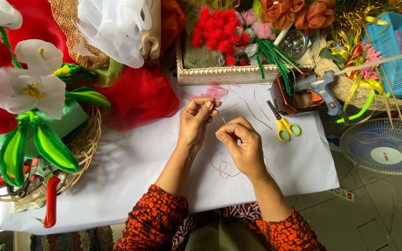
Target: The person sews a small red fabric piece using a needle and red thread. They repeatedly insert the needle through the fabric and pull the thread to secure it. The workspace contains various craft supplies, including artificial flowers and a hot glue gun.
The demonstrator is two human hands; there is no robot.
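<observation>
Head view: hands mid-table, margins cluttered.

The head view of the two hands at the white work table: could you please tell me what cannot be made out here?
- Head view: the thin needle at the right hand is too small; its eye cannot be seen.
- The left hand: its curled fingers hide what its grip pinches.
- The fine red thread: its upper end disappears under the right hand.
- The white round fan: cut off by the right edge.
</observation>
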